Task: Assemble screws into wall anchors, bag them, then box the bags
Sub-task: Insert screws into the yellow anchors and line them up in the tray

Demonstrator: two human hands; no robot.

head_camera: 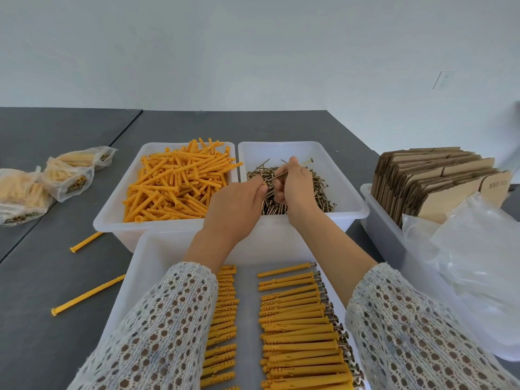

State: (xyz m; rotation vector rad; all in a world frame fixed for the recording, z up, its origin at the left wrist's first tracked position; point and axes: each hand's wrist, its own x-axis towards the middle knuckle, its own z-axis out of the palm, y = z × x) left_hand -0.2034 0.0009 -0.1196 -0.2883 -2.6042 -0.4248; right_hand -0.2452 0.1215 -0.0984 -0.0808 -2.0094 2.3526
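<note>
Far left, on the desk [70, 277]: three filled bags [67, 178] of assembled anchors are laid together, well apart from the bins. Two loose anchors [87, 294] are left on the desk, near the front bin's left wall.

Centre left: a white bin of orange wall anchors [174, 181] is piled high.

Centre: a white bin of screws [323, 192] is set touching the anchor bin. Both hands are held over it. The left hand [236, 204] is curled, its fingertips pinching the lower end of one screw [291, 169]; the right hand [295, 184] is closed round the same screw further up, head end raised to the right.

Front centre: a white tray [146, 266] is filled with two rows of assembled anchors [298, 322], screw heads shown at the right ends.

Right: a bin of flattened cardboard boxes [439, 178] is stood behind a heap of clear plastic bags [478, 263].

Step judged in hand: a screw is being picked for assembly. Next required: an anchor is to be taken from the left bin, and the screw tip lined up with its open end and pushed in.
</note>
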